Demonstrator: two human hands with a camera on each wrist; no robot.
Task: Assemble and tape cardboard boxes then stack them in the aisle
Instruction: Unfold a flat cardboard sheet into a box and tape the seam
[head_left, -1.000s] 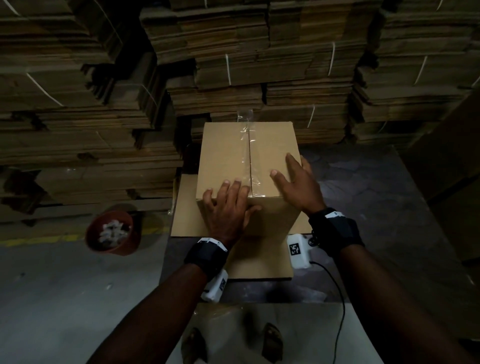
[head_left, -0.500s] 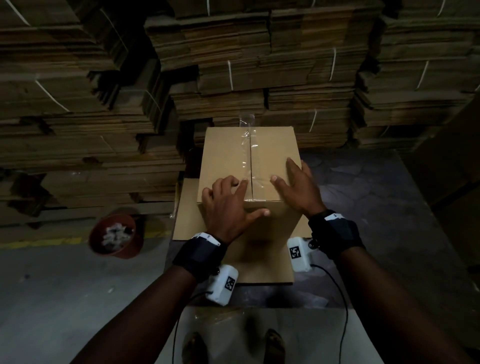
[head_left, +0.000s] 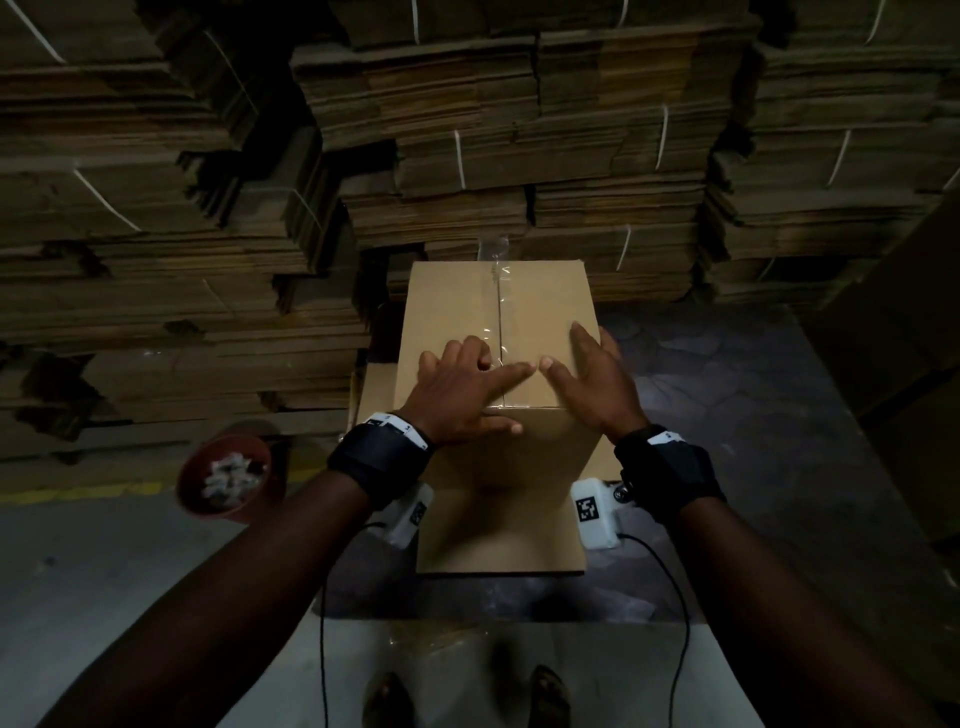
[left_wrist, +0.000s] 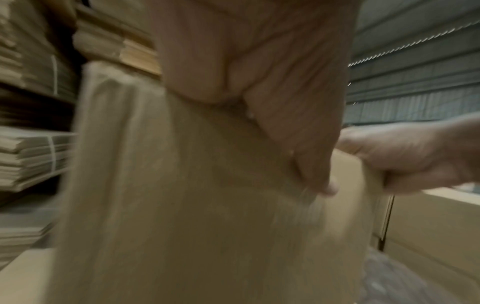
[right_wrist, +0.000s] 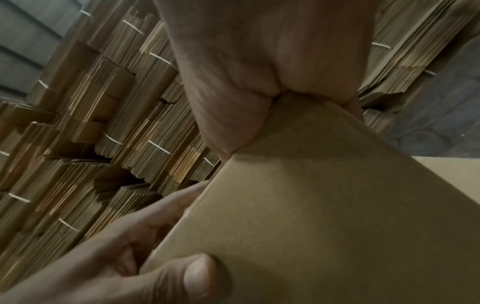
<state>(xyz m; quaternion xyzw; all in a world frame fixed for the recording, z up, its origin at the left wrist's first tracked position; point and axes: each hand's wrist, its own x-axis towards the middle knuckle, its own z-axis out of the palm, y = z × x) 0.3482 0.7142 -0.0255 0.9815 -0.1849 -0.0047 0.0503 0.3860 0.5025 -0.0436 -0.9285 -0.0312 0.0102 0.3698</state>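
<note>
A tall brown cardboard box (head_left: 540, 291) stands upright on the table, with a strip of clear tape (head_left: 500, 296) along its top centre seam. The tape's far end sticks up loose past the back edge. My left hand (head_left: 462, 384) lies on the near left of the top. Its index finger reaches across the seam and its thumb lies over the near edge on the front face. My right hand (head_left: 592, 379) rests flat on the near right, thumb pointing at the seam. In the wrist views the left palm (left_wrist: 259, 82) and right palm (right_wrist: 246, 72) press on the box (left_wrist: 182, 205).
A flat cardboard sheet (head_left: 376, 395) lies under the box on the dark table (head_left: 727, 415). Tied bundles of flat cardboard (head_left: 519, 130) are stacked high behind and to the left. A red bowl of white bits (head_left: 228, 478) sits low at the left. A large box (head_left: 909, 338) stands at the right.
My left hand has slid right, up to the seam, and its index finger now lies across the tape. My right thumb has moved in towards the seam. The box has stayed put.
</note>
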